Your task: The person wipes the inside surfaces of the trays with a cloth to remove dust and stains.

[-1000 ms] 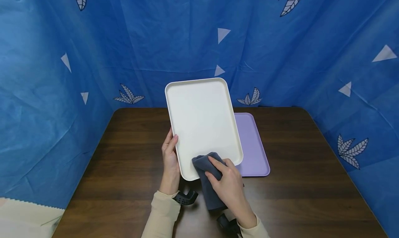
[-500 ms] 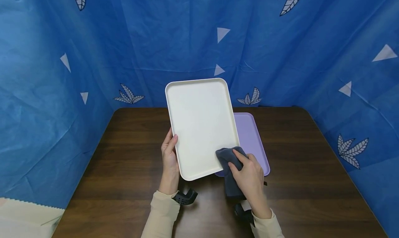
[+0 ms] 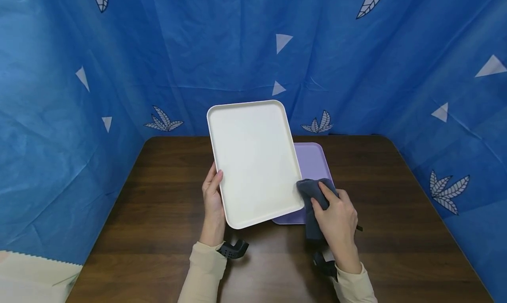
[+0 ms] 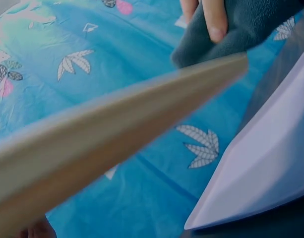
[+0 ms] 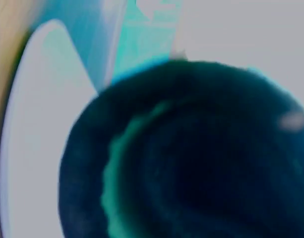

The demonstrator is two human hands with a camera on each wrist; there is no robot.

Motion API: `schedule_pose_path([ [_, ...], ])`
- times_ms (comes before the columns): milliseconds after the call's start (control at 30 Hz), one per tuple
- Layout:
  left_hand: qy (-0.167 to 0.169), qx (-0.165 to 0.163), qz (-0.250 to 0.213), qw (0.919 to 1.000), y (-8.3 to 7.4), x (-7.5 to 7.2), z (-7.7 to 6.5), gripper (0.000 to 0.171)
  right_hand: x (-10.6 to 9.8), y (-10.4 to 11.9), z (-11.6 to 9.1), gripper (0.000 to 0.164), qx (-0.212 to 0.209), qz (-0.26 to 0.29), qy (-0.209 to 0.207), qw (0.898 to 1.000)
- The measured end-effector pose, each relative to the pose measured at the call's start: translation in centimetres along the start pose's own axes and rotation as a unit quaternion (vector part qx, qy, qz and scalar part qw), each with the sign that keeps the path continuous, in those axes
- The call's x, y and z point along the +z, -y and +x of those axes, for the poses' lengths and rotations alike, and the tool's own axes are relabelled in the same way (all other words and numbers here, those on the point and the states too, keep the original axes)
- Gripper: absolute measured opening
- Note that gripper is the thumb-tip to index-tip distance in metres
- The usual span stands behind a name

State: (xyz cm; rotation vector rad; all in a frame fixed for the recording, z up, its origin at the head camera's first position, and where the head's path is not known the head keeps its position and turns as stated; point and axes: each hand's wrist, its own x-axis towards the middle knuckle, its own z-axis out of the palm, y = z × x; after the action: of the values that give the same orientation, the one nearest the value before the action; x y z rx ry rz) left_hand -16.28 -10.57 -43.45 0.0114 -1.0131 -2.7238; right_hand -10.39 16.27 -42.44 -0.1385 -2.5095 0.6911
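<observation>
A white rectangular tray [image 3: 253, 162] is held up at a tilt above the table. My left hand [image 3: 213, 197] grips its left edge, thumb on the rim and the other fingers mostly hidden behind. My right hand [image 3: 337, 217] holds a folded dark grey cloth [image 3: 314, 210] at the tray's lower right edge. In the left wrist view the cloth [image 4: 246, 29] meets the far end of the tray's blurred edge [image 4: 117, 124]. Dark cloth [image 5: 191, 148] fills much of the right wrist view. Below and behind the white tray lies a purple tray [image 3: 313, 160], partly covered.
Under everything is a dark brown wooden table [image 3: 396, 228]. A blue patterned curtain [image 3: 198, 52] surrounds its back and sides. Pale fabric [image 3: 31, 276] shows at the lower left. A black wrist camera [image 3: 233, 249] sits on the left wrist.
My right hand has moved the cloth rightward and slightly up, along the white tray's lower part to its right edge. The left hand and tray have shifted slightly left.
</observation>
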Motion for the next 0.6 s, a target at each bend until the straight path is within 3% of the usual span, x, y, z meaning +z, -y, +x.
schedule_pose_path([
  [133, -0.011, -0.007, 0.002, 0.9999, -0.6, -0.7, 0.2, 0.036, -1.3, -1.8, 1.2, 0.048, 0.012, -0.008, -0.016, 1.0],
  [433, -0.051, -0.016, 0.004, 0.9986, -3.1, -3.9, 1.3, 0.033, -3.1, -6.3, 3.2, 0.049, 0.023, -0.031, -0.027, 0.999],
  [600, -0.068, -0.032, 0.044, 0.9962, -4.2, -5.6, 1.5, 0.034, -3.6, -7.2, 3.4, 0.049, 0.033, -0.039, -0.022, 0.998],
])
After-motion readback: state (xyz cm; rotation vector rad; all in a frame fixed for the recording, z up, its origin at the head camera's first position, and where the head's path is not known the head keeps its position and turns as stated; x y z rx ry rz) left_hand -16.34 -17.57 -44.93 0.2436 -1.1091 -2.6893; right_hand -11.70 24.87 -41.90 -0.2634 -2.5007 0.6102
